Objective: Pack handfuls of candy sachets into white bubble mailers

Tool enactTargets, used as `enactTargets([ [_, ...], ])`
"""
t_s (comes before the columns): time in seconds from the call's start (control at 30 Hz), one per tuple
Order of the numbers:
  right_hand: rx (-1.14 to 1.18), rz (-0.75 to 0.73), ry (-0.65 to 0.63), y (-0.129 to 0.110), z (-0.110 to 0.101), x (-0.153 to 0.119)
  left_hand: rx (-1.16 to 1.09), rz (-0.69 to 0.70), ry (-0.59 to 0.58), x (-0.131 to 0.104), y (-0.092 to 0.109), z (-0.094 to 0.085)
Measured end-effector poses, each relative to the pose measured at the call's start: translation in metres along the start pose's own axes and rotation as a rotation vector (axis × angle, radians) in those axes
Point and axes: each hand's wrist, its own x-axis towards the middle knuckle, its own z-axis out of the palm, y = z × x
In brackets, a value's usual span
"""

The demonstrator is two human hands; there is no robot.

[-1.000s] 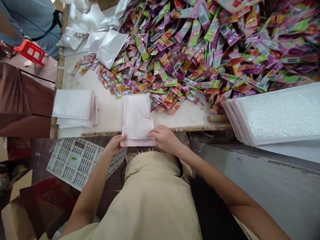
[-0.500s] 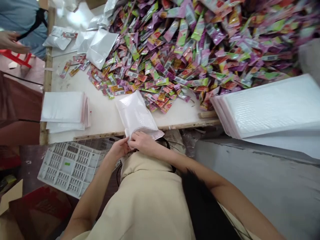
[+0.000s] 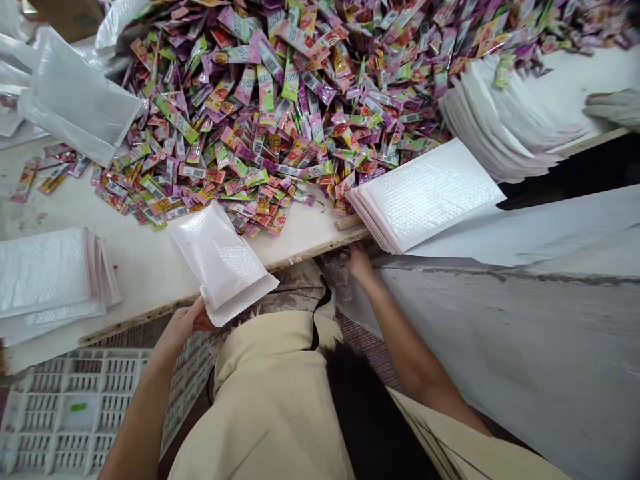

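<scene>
A filled white bubble mailer [image 3: 223,257] lies tilted at the table's front edge, its near end jutting toward my body. My left hand [image 3: 189,321] grips its lower left corner, thumb on top and fingers underneath. My right hand [image 3: 359,261] is at the table's front edge, just left of a stack of flat bubble mailers [image 3: 425,197]. Its fingers reach under the edge and are mostly hidden, so whatever they touch does not show. Behind the mailer spreads a large heap of small colourful sachets [image 3: 280,107].
More flat mailers [image 3: 45,273] are stacked at left, and a fanned pile [image 3: 500,120] stands at right. Filled pouches [image 3: 80,100] lie at back left. Below the table sits a white plastic crate [image 3: 75,407]. A gloved hand [image 3: 615,107] shows at far right.
My right hand has left the mailer and moved right to the table's edge. My left hand still holds the mailer's corner. The camera view has swung to the right.
</scene>
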Motion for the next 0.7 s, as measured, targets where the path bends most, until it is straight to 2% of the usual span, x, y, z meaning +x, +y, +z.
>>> enactTargets([
  [0.07,-0.021,-0.006,-0.06,-0.005,0.007,0.005,0.278,0.154,0.197,-0.004,0.001,-0.017],
  [0.13,-0.025,-0.05,-0.122,-0.016,0.006,-0.005,0.411,0.39,0.423,-0.009,0.003,-0.028],
  [0.17,-0.031,-0.08,-0.164,-0.022,0.002,-0.014,0.431,0.52,0.476,-0.011,0.003,-0.03],
  [0.2,-0.032,-0.126,-0.209,-0.028,-0.004,-0.025,0.446,0.642,0.48,-0.012,0.003,-0.029],
  [0.27,0.013,-0.278,-0.258,-0.043,-0.021,-0.046,0.534,0.826,0.366,-0.011,0.002,-0.021],
  [0.3,0.07,-0.388,-0.232,-0.052,-0.03,-0.054,0.602,0.874,0.287,-0.008,0.001,-0.015],
  [0.4,0.229,-0.737,-0.016,-0.089,-0.046,-0.061,0.758,0.907,0.08,0.004,-0.003,0.004],
  [0.47,0.199,-0.97,0.043,-0.117,-0.044,-0.054,0.775,0.902,-0.032,0.011,-0.006,0.011],
  [0.6,0.051,-1.394,-0.134,-0.158,-0.015,-0.031,0.693,0.855,-0.138,0.014,-0.013,0.012],
  [0.67,0.071,-1.479,-0.231,-0.165,-0.001,-0.024,0.583,0.839,-0.172,0.011,-0.017,0.011],
  [0.7,0.109,-1.471,-0.262,-0.166,0.003,-0.022,0.502,0.826,-0.181,0.01,-0.018,0.011],
])
